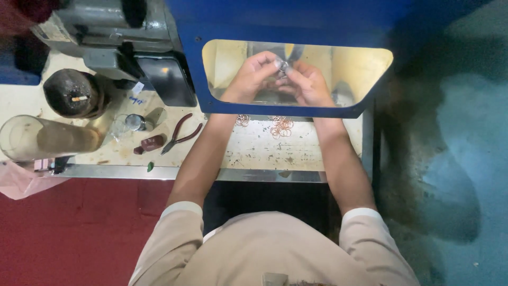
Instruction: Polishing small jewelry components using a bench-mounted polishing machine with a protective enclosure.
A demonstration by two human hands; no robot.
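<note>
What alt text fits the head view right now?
Both hands, left hand and right hand, pinch a small metal ring together behind a blue guard's window. Copper rings and red-handled pliers lie on the bench.

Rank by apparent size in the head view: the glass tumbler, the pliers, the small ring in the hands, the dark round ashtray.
1. Tumbler, lying on its side, largest.
2. Ashtray, somewhat smaller.
3. Pliers, long but thin.
4. Ring, pinched between left hand and right hand, by far the smallest.
All lie at a similar distance from the camera, so the order is fairly safe.
</note>
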